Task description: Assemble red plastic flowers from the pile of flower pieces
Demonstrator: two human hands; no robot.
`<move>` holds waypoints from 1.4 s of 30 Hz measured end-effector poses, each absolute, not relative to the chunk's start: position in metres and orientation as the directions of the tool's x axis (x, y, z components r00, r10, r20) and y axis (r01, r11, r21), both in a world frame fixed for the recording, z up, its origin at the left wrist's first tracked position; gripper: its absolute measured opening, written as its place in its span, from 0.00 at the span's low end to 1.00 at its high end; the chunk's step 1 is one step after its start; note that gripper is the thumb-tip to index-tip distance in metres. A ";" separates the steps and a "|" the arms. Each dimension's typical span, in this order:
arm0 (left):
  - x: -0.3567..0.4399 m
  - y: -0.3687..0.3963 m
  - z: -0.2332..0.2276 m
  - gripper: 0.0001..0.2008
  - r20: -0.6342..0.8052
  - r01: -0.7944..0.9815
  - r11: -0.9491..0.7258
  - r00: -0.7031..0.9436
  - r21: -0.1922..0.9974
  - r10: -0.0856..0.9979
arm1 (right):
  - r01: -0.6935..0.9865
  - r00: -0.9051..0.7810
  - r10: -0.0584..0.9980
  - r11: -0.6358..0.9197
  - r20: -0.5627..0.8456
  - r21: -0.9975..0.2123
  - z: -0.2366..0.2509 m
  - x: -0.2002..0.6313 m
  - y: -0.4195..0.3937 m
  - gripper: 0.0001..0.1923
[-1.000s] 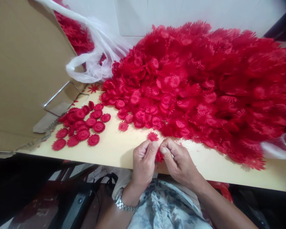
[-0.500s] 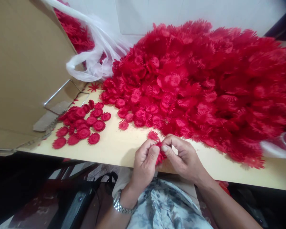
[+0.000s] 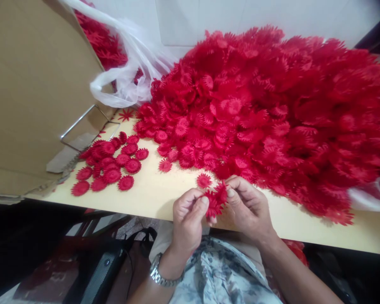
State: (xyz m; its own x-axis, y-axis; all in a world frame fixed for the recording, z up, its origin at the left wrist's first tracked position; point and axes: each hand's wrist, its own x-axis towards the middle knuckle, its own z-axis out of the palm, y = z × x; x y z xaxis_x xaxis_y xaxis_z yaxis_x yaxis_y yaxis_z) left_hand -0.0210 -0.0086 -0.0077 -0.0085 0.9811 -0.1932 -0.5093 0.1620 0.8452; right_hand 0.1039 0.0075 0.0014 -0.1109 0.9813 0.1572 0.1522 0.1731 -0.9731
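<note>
Close to the table's front edge, my left hand (image 3: 189, 213) pinches a red flower-shaped cutout (image 3: 213, 206) between thumb and fingers. A second red cutout (image 3: 222, 192) with pointed petals is pinched in my right hand (image 3: 248, 204), touching or overlapping the first. One loose red flower cutout (image 3: 204, 180) lies on the table just beyond my fingers. Beyond it spreads a large heap of red flower cutouts (image 3: 240, 109). To the left sits a small group of round, layered red flowers (image 3: 110, 166).
A cardboard box (image 3: 34, 84) stands at the left, with a bent metal wire stand (image 3: 79, 122) against it. Behind is a white plastic bag (image 3: 120, 86) with more red cutouts. The pale table (image 3: 152, 198) ends just before my lap. A white wall (image 3: 190, 21) is at the back.
My hands have moved slightly apart, and the two red cutouts between them now show more fully. The heap and the layered flowers have stayed put.
</note>
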 end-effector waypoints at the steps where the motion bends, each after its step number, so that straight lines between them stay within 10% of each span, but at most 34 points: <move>1: -0.021 -0.009 -0.008 0.11 -0.178 -0.498 0.154 0.000 0.853 0.984 | 0.172 -0.091 0.981 0.187 0.173 -0.967 0.001 0.104 0.007 0.11; 7: -0.028 -0.010 -0.006 0.09 -0.118 -0.502 0.086 -0.032 0.861 0.992 | 0.438 0.088 0.910 0.331 0.406 -0.836 0.013 0.118 0.023 0.08; 14: -0.030 -0.004 -0.002 0.05 -0.162 -0.404 0.143 -0.013 0.903 0.987 | 0.919 -0.144 0.797 0.327 0.587 -0.218 0.014 0.142 0.053 0.10; 19: -0.030 -0.001 -0.003 0.03 -0.203 -0.391 0.168 -0.050 0.905 0.978 | 0.633 -0.246 0.892 0.444 0.379 -0.634 0.023 0.131 0.035 0.09; 24: -0.029 -0.004 -0.004 0.03 -0.168 -0.415 0.171 0.045 0.893 0.985 | 0.274 -0.413 0.906 0.217 0.089 -0.937 0.019 0.113 0.023 0.09; 42: -0.022 -0.011 -0.011 0.14 -0.249 -0.369 0.202 -0.084 0.907 0.965 | 0.479 -0.380 0.861 0.496 0.339 -0.724 0.017 0.111 0.011 0.10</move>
State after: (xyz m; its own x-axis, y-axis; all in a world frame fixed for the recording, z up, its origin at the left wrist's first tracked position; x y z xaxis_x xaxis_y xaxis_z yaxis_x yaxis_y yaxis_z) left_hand -0.0223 -0.0105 -0.0106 -0.0838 0.9648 -0.2493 -0.3690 0.2024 0.9071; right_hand 0.1107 0.0111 0.0168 -0.3796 0.8607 0.3393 0.4786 0.4965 -0.7242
